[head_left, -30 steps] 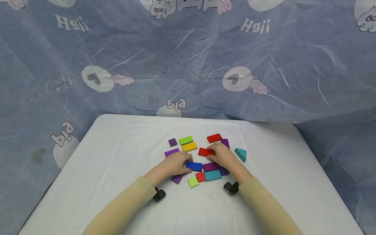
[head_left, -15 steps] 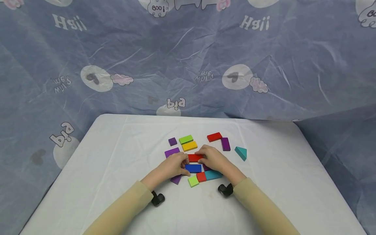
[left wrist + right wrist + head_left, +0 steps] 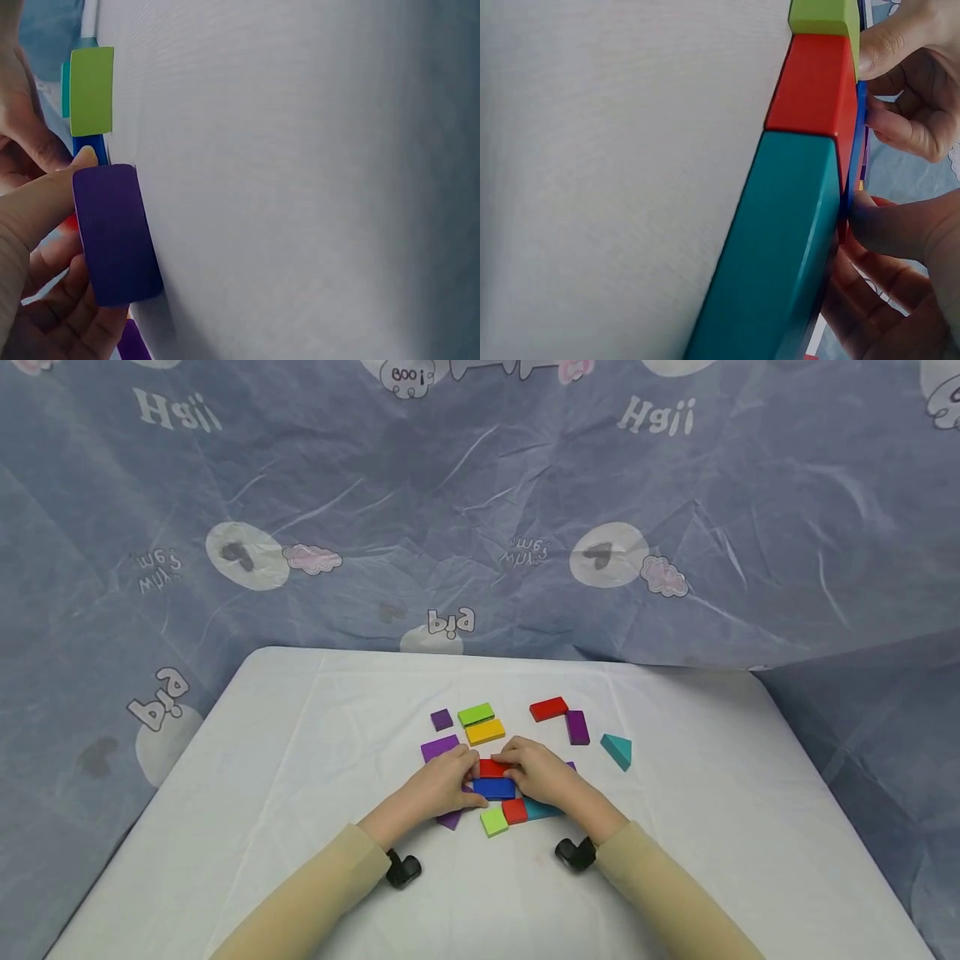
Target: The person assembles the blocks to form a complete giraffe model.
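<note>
Near the middle of the table in the head view, a red block (image 3: 491, 768) lies along the far side of a blue block (image 3: 494, 789). My right hand (image 3: 551, 774) pinches the red block at its right end, thumb toward the blue one. At the left ends of both blocks, my left hand (image 3: 442, 782) curls round the blue block with thumb and fingers. Its thumb tip shows by the blue block (image 3: 91, 148) in the left wrist view, behind a purple block (image 3: 118, 236). Below the right hand sit a small red block (image 3: 514, 812) and a teal block (image 3: 542, 808), partly covered.
A lime cube (image 3: 493, 822) lies in front. Farther back are a lime block (image 3: 476, 714), a yellow block (image 3: 485, 732) and a small purple block (image 3: 442, 720). Another red block (image 3: 549, 708), a purple block (image 3: 577, 727) and a teal triangular block (image 3: 617, 751) stand at the right.
My right hand has carried the red block leftward and nearer, down against the blue block's far side. The left hand has barely shifted; the blue block moved slightly left.
</note>
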Available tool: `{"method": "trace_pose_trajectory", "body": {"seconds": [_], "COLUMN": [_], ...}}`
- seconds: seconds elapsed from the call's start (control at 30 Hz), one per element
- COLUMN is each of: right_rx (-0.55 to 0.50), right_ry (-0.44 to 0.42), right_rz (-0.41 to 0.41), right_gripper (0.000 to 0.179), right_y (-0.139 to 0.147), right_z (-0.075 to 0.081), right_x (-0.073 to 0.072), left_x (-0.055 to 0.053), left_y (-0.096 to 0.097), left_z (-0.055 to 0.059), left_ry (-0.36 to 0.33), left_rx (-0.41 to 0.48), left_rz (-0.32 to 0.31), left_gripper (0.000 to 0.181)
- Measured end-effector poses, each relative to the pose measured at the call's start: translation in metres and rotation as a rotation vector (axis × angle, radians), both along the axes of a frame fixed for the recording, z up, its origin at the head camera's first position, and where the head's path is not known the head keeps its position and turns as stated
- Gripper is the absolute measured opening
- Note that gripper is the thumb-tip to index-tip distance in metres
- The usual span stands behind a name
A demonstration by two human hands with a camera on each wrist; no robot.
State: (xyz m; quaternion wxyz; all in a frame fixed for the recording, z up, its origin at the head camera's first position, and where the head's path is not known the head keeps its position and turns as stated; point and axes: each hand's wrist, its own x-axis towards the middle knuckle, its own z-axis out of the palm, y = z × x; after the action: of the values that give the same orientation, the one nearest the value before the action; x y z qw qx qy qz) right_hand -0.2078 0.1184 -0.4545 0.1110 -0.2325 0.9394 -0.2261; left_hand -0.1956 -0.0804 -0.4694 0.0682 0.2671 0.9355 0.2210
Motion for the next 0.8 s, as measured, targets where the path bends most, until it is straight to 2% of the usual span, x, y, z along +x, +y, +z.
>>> {"method": "trace_pose_trajectory", "body": {"seconds": [0.1,0.3,0.53,0.7,0.8], "right_rx": [0.008,0.004,-0.026,0.011,0.031], "right_ry": [0.006,0.001,0.028,0.016,0.045], "right_rz": [0.005,0.008,-0.011,-0.018,0.001], "right_gripper": [0.032,0.032,0.030,0.032,0.031], "right_y": [0.000,0.002,0.027,0.055,0.067], "right_z": [0.001,0.002,0.011,0.013,0.010], "right_x": [0.001,0.002,0.000,0.005,0.009], "left_x": [0.000,-0.002,-0.002,-0.001,0.000], "left_y": [0.000,0.004,0.009,0.009,0.007], "left_z": [0.000,0.002,0.005,0.003,0.003], "left_ry": [0.014,0.003,0.009,-0.010,-0.015], "left_rx": [-0.021,-0.078,-0.130,-0.125,-0.119], "left_rz": [-0.001,-0.018,-0.035,-0.034,-0.034], "left_gripper": [0.045,0.067,0.065,0.065,0.065]}}
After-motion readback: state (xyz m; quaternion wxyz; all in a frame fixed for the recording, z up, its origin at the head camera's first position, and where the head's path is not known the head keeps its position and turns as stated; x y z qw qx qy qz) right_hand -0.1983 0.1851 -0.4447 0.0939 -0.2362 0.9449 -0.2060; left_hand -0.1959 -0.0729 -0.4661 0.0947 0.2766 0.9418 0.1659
